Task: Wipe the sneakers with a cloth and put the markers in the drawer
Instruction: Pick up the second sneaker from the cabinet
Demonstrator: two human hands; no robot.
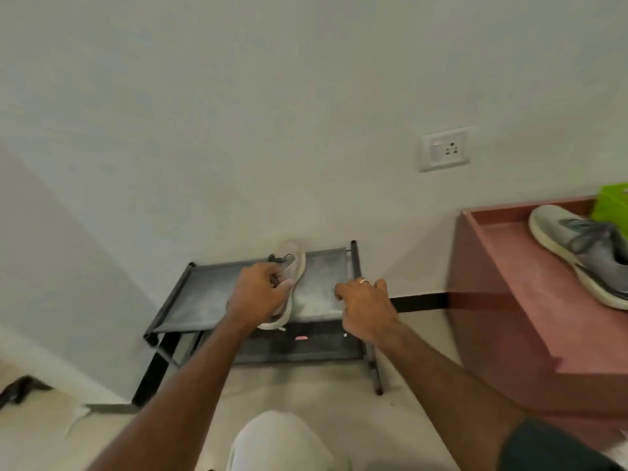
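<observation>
My left hand (258, 290) grips a sneaker (295, 266) on the rack (204, 294); right hand (365, 307) loose, empty. Next, cloth needed.

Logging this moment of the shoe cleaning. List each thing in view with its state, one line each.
Left hand: grips the pale sneaker, fingers curled round it.
Right hand: open, over the rack, holding nothing.
Pale sneaker: on its side on the rack's top shelf.
Grey sneaker: upright on the red cabinet, laces tied.
Shoe rack: standing against the wall.
Red cabinet: grey sneaker on top.
</observation>
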